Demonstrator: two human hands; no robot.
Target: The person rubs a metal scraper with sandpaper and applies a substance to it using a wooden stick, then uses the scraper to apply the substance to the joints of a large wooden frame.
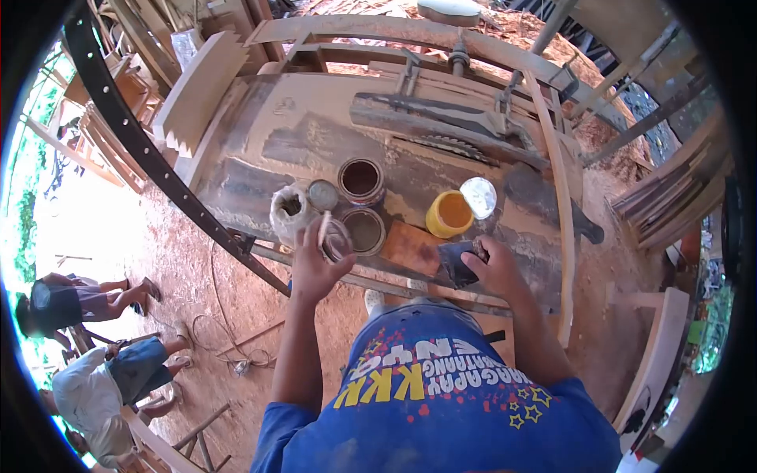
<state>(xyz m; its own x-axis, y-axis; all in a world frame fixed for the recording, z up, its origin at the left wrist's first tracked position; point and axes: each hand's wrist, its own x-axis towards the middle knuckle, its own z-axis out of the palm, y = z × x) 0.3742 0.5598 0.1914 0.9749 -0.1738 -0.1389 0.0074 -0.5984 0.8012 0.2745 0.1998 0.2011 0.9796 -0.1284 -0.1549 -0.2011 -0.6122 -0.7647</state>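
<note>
My left hand [317, 266] grips a round lid [337, 239], tilted beside an open can of greyish content [363, 231]. Behind that stands a can with dark brown content [361, 179]. A whitish container with a dark opening [290, 206] and a small round tin [322, 195] are left of the cans. My right hand [493, 264] is closed on a dark, flat piece [458, 264] near the bench's front edge. An orange-brown board [412, 247] lies between my hands. Just behind it are an open yellow container [449, 214] and a white round lid [479, 198].
On the dusty workbench [307, 102] lie a long dark wooden tool [449, 126] and a toothed blade [453, 148]. A perforated metal strip [146, 154] crosses the left side. Two people [118, 378] are at the lower left. A cable [217, 323] lies on the floor.
</note>
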